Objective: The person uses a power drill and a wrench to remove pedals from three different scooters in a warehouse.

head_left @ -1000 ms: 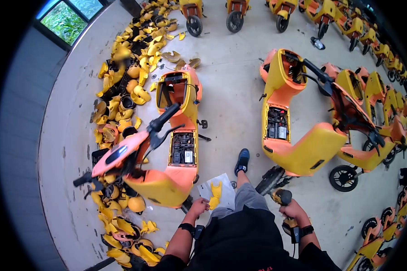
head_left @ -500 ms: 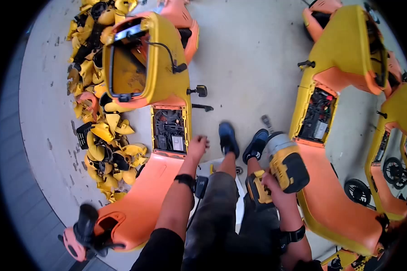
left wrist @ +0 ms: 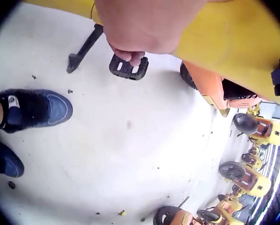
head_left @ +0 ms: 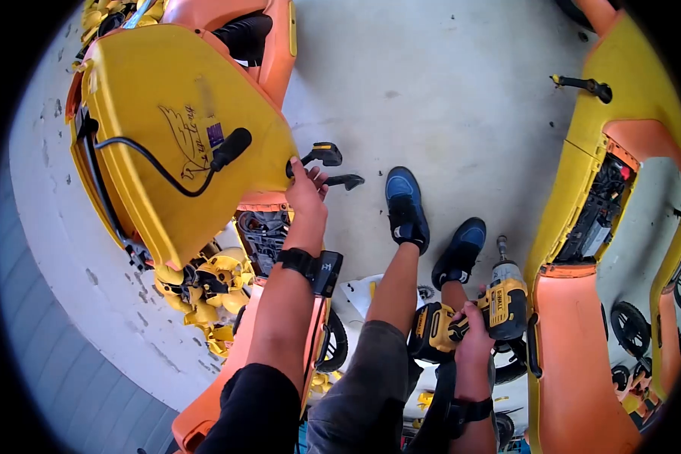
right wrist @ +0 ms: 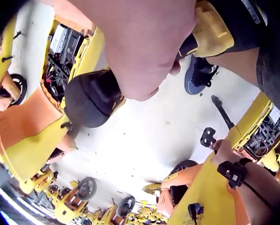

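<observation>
My left hand point(head_left: 307, 198) is at the side of the left scooter, its fingers loosely bent right beside the black pedal point(head_left: 326, 153) and the lower edge of the yellow body panel point(head_left: 197, 98). In the left wrist view its fingertips overlap the pedal point(left wrist: 129, 68). A black cable with a thick plug point(head_left: 231, 149) hangs over that panel. My right hand point(head_left: 473, 344) grips the handle of a yellow and black cordless impact wrench point(head_left: 505, 303), its socket pointing forward over the floor. The right wrist view shows the tool's dark rounded end point(right wrist: 90, 98) beside the hand.
Another yellow and orange scooter point(head_left: 583, 340) stands at the right, its battery bay point(head_left: 594, 208) uncovered. A black kickstand point(head_left: 346, 181) juts out by the pedal. Loose yellow covers point(head_left: 204, 291) lie piled at the left. More scooters point(left wrist: 259, 180) stand in rows farther off.
The view has moved in closer to the left scooter and now shows its yellow side. My left hand has reached forward to the pedal. The impact wrench stays in my right hand.
</observation>
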### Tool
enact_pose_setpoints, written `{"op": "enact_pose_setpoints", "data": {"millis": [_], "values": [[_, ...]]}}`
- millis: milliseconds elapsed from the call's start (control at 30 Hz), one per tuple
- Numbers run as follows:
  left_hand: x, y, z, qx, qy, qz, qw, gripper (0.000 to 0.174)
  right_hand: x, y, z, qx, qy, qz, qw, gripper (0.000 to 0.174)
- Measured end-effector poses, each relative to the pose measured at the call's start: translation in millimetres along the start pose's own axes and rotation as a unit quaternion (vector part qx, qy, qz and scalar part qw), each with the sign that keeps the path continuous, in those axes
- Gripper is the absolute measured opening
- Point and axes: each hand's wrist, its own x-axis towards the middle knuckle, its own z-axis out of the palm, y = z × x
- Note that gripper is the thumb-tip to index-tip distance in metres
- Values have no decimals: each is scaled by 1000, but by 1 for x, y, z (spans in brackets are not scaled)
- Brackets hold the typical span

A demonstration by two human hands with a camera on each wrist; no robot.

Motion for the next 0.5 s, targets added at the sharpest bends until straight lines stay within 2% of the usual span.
{"op": "enact_pose_setpoints", "data": {"millis": [133,200,233,267,367,500], "values": [[0,1,14,-18,54,19,998,46,3,2,0,-36,2,27,999,55],[1,1,16,80,78,66,992,47,3,1,2,-37,-1,16,999,55],[2,-2,17,56,69,110,990,49,3,1,2,-40,-2,16,999,55],[4,-3,16,53,72,110,990,49,4,1,3,-41,-10,9,999,55],[-1,-7,8,148,63,156,975,50,5,-2,6,-47,-27,1,999,54],[-11,-9,6,209,68,175,960,50,7,-2,3,-59,-38,-1,998,53]]}}
